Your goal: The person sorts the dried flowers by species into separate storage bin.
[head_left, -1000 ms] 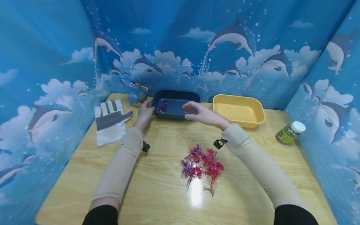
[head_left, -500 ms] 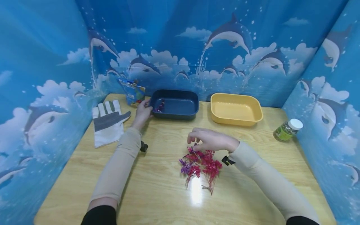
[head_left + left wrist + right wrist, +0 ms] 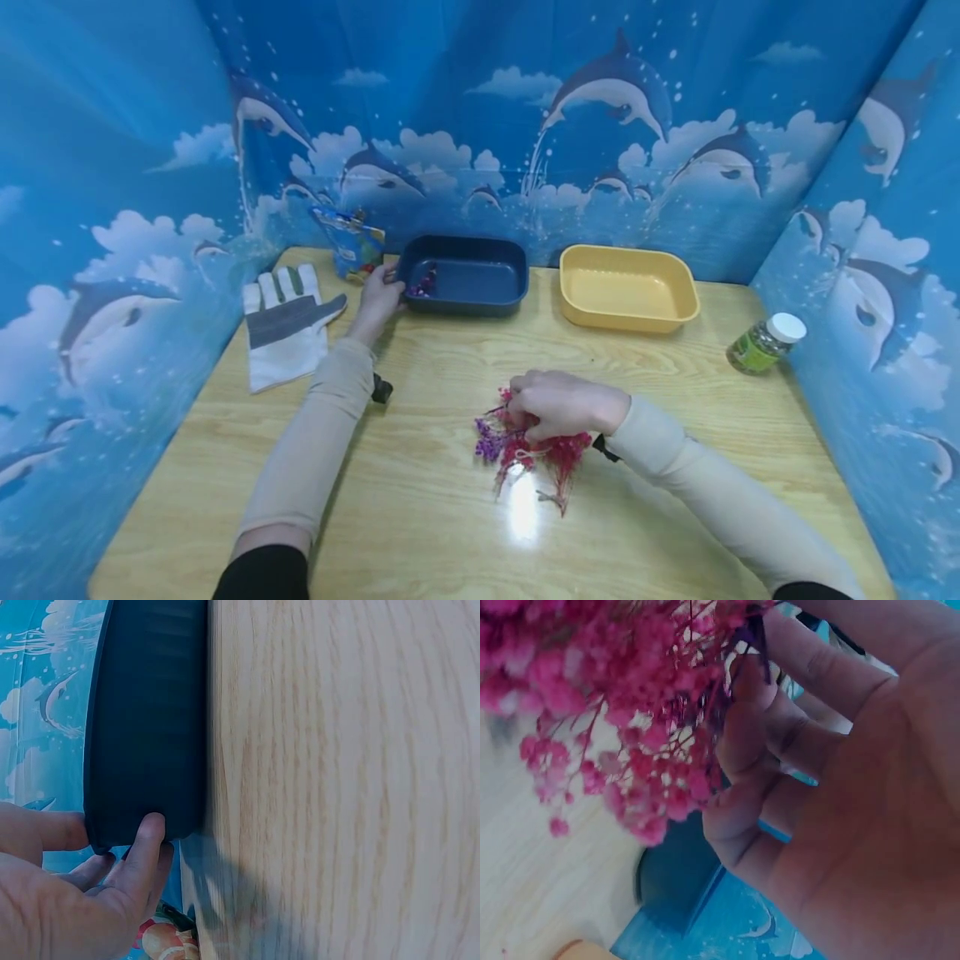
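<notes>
My left hand (image 3: 381, 298) holds the left end of a dark blue rectangular tray (image 3: 476, 285). In the left wrist view, its thumb lies at the rim and a fingertip touches the tray's outer side (image 3: 154, 735). A few purple flower bits (image 3: 424, 283) lie inside at the left. On the table, my right hand (image 3: 566, 404) is over a loose bunch of pink dried flowers (image 3: 564, 454) and purple dried flowers (image 3: 489, 440). In the right wrist view, its curled fingers pinch at the stems, beside pink blossoms (image 3: 637, 697); the hand covers part of the bunch in the head view.
A yellow tray (image 3: 628, 292) stands right of the blue one. At the left lie a white and grey work glove (image 3: 288, 329) and, behind it, a blue pouch (image 3: 352, 246). A white-lidded jar (image 3: 765, 343) lies tilted at the right. Dolphin-print curtains surround the wooden table (image 3: 420, 483).
My right hand has come from the blue tray's front right down to the flowers, its fingers curling in among them. The left hand has stayed at the tray's left end.
</notes>
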Demonstrator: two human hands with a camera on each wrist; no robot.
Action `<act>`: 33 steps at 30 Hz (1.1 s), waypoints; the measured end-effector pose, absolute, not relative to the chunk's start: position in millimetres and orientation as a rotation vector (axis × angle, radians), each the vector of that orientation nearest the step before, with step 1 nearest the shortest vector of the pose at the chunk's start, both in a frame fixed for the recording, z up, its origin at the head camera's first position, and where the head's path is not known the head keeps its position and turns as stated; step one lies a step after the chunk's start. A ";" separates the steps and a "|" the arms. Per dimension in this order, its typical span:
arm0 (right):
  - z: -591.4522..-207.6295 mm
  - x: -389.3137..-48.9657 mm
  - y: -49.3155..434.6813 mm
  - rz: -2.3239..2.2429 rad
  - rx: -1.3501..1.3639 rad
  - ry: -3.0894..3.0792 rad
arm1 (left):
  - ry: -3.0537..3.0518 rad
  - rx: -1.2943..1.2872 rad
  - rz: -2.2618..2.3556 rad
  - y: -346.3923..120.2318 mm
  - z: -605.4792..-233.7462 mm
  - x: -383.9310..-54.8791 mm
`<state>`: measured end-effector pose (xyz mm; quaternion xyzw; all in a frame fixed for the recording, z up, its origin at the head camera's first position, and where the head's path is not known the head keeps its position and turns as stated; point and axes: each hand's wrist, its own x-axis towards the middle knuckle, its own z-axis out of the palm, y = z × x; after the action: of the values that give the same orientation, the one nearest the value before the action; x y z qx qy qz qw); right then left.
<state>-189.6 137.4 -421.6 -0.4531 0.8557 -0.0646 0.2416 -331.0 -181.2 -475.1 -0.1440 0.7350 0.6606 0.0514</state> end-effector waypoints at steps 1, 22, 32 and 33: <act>-422.6 -188.5 137.0 -0.160 -1.238 2.348 | 2.238 -0.437 2.009 -181.3 -475.6 -331.2; -416.4 -190.2 154.3 -0.767 -1.212 2.278 | 2.237 -0.425 2.019 -181.2 -476.2 -330.7; -406.1 -196.0 158.1 -0.921 -1.224 2.509 | 2.243 -0.403 2.008 -182.4 -476.2 -330.2; -405.1 -197.6 157.4 -0.963 -1.210 2.525 | 2.242 -0.402 2.008 -182.5 -476.1 -330.2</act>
<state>-197.6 157.4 -405.1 -0.4070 0.8493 -0.3240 0.0902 -330.2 -182.5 -476.1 -0.1324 0.7373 0.6604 0.0527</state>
